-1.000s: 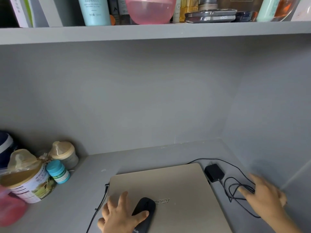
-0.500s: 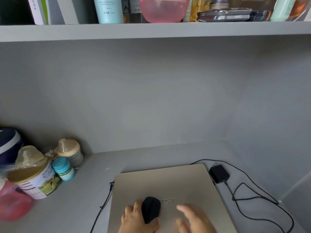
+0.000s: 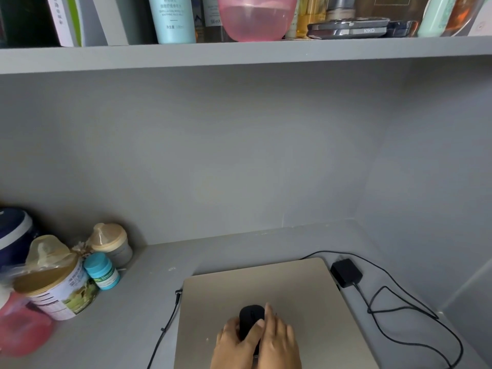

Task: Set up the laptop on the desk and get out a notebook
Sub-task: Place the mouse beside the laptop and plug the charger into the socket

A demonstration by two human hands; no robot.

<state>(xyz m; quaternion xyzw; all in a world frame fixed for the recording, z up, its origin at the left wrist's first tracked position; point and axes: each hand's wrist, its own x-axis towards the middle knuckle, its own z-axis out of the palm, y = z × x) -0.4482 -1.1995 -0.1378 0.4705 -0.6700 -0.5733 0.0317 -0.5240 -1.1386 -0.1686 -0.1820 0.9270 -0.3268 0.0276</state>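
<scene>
Laptop (image 3: 266, 296): gold, lid closed, flat on the desk (image 3: 149, 283) at near centre-right. Far edge runs parallel to the back wall; near edge is out of frame. It cannot be opened while anything sits on the lid.

Mouse (image 3: 250, 319): black, on the lid near its middle, probably carried there with the laptop. It must come off first.

Left hand (image 3: 234, 344): lies against the left side of the mouse, thumb laid over its top, fingers loosely curved. Contact is plain; a firm hold is not.

Right hand (image 3: 278, 339): over the right side of the mouse, fingers nearly straight and pointing far, resting on or beside it. Whether it pinches the mouse cannot be told. The two hands flank the mouse, likely to lift it clear.

Charger (image 3: 346, 271): black brick just right of the laptop's far right corner, cord (image 3: 399, 315) looped across the desk to the right, toward the side wall.

Cable (image 3: 167, 323): plugged into the laptop's left edge, trailing near.

Tin (image 3: 58, 291), bottle (image 3: 101, 271), jar (image 3: 113, 242): grouped at far left, well apart from the laptop.

Open room: bare desk between the tin and the laptop's left edge, and a strip behind the far edge for the lid's swing. The right side is crowded by cord.

Notebook: not in view.
</scene>
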